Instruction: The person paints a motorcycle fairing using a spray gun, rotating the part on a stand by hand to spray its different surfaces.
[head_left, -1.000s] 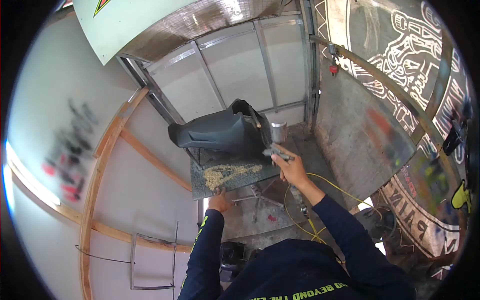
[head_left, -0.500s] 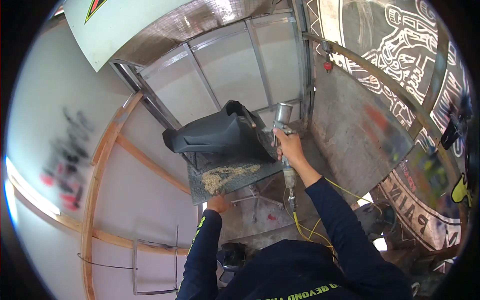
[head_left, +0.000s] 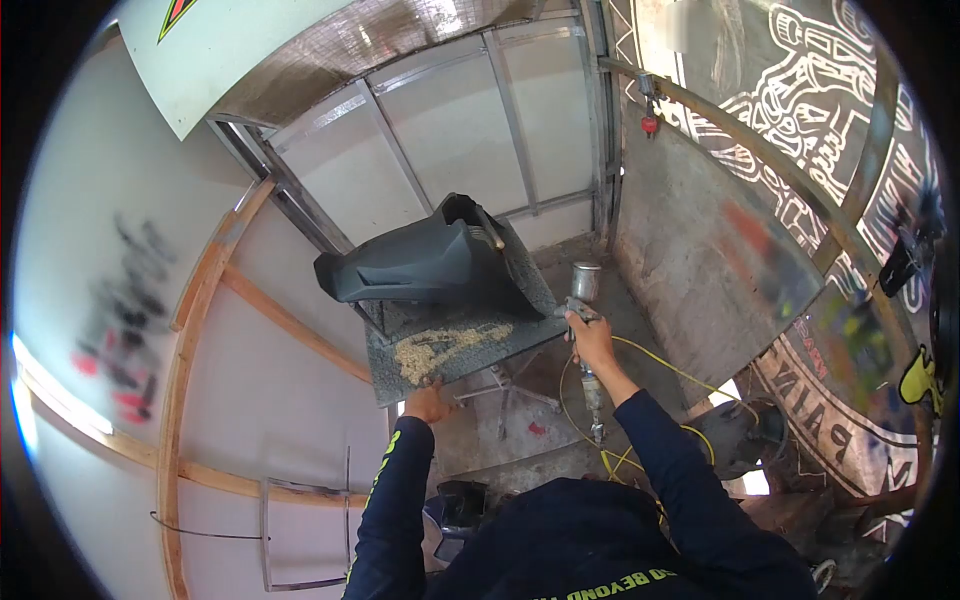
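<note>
A paint spray gun (head_left: 578, 305) with a metal cup (head_left: 586, 281) on top is held upright in my right hand (head_left: 592, 338), fingers wrapped around its handle. The gun is just beyond the right corner of a speckled board (head_left: 480, 362) on a stand. On that board rests a dark grey molded panel (head_left: 420, 262), which looks like a vehicle fairing. My left hand (head_left: 428, 402) grips the board's near edge, close to a patch of tan residue (head_left: 420, 356). Part of its fingers is hidden by the edge.
A yellow air hose (head_left: 690, 372) loops from the gun to the right. Wooden framing (head_left: 200, 350) and a thin metal frame (head_left: 265, 535) stand at left. A metal rail (head_left: 740, 125) and a grey sheet (head_left: 700, 230) are at right. The board's legged stand (head_left: 505, 385) is below.
My right hand has brought the spray gun lower, away from the panel and past the board's right corner. My left hand stays at the board's edge. The view has shifted slightly.
</note>
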